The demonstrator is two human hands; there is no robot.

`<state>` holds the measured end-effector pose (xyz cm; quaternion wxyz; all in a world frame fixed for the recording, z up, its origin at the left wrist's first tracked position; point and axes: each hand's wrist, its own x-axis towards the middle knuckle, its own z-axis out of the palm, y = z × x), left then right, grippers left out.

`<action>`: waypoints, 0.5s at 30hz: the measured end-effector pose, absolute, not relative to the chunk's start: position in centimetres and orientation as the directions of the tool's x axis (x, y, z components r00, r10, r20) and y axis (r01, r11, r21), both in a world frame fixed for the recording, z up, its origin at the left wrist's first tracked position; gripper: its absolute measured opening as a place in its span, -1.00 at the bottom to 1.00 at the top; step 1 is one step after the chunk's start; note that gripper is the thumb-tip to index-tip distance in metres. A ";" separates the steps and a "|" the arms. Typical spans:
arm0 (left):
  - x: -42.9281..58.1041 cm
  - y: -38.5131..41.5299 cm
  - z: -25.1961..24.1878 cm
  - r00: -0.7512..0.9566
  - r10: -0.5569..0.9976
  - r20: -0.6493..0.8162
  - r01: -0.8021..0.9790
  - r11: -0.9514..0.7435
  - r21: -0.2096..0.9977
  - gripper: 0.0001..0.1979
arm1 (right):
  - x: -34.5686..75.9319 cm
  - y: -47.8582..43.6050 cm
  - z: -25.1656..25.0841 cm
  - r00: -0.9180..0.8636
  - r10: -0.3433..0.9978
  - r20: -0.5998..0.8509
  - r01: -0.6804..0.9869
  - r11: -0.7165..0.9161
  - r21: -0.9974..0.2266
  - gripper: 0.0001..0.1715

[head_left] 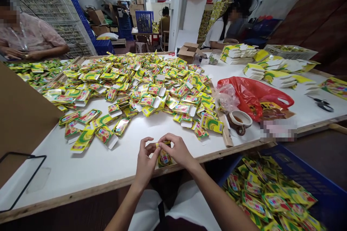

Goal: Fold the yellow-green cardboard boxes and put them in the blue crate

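Note:
At the table's front edge, a small yellow-and-green printed carton stands between my hands. My left hand pinches at the carton's top end with thumb and index finger. From the other side, my right hand closes its fingertips on that same end. The fingertips of both hands meet there and partly hide the top flap. Beyond them lies a wide heap of similar cartons, many with white end flaps sticking out. Several loose cartons lie nearer on the left.
A wooden strip bounds the heap on the right. Past it are a red plastic bag, a cup, scissors and stacked flat cartons. A blue crate of cartons stands below right. Cardboard rises at left. Other people sit around.

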<state>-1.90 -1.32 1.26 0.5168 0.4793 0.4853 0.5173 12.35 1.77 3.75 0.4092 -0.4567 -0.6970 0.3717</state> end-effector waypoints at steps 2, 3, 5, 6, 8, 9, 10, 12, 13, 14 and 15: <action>-1.8 -1.4 1.5 0.004 1.000 0.000 -0.051 0.000 0.999 -0.65 | 12.2 2.2 4.0 -0.268 0.935 0.231 0.362 0.320 -0.876 -0.89; -1.8 -1.4 1.5 0.011 1.000 0.001 -0.044 0.000 0.999 -0.67 | 12.1 2.4 4.1 -0.278 0.932 0.232 0.372 0.328 -0.869 -0.88; -1.9 -1.5 1.5 0.026 1.000 -0.002 -0.051 0.003 0.999 -0.69 | 12.3 2.8 4.1 -0.318 0.917 0.240 0.368 0.353 -0.860 -0.88; -2.0 -1.5 1.4 0.032 0.999 -0.005 -0.063 0.007 0.998 -0.70 | 12.5 2.9 4.1 -0.344 0.907 0.242 0.353 0.363 -0.862 -0.88; -2.0 -1.6 1.2 0.039 0.999 -0.009 -0.086 0.012 0.996 -0.71 | 13.0 3.1 3.9 -0.384 0.892 0.237 0.308 0.366 -0.878 -0.87; -2.0 -1.6 1.1 0.040 0.999 -0.009 -0.095 0.013 0.995 -0.71 | 13.2 3.1 3.9 -0.393 0.890 0.232 0.289 0.359 -0.888 -0.87; -2.0 -1.6 1.1 0.040 0.999 -0.008 -0.098 0.012 0.995 -0.71 | 13.4 3.2 3.9 -0.394 0.890 0.230 0.274 0.353 -0.895 -0.87; -2.0 -1.6 1.0 0.040 0.999 -0.005 -0.093 0.009 0.996 -0.72 | 13.7 3.2 3.9 -0.400 0.887 0.230 0.260 0.350 -0.900 -0.87; -1.9 -1.6 1.1 0.041 0.999 -0.002 -0.086 0.006 0.996 -0.72 | 13.8 3.2 4.0 -0.404 0.885 0.231 0.260 0.354 -0.898 -0.87; -1.9 -1.6 1.1 0.042 0.999 0.000 -0.075 0.003 0.997 -0.73 | 13.9 3.3 4.1 -0.409 0.883 0.230 0.264 0.356 -0.896 -0.87; -1.9 -1.6 1.2 0.044 0.999 0.003 -0.061 0.000 0.998 -0.74 | 13.9 3.3 4.1 -0.413 0.882 0.226 0.271 0.356 -0.895 -0.87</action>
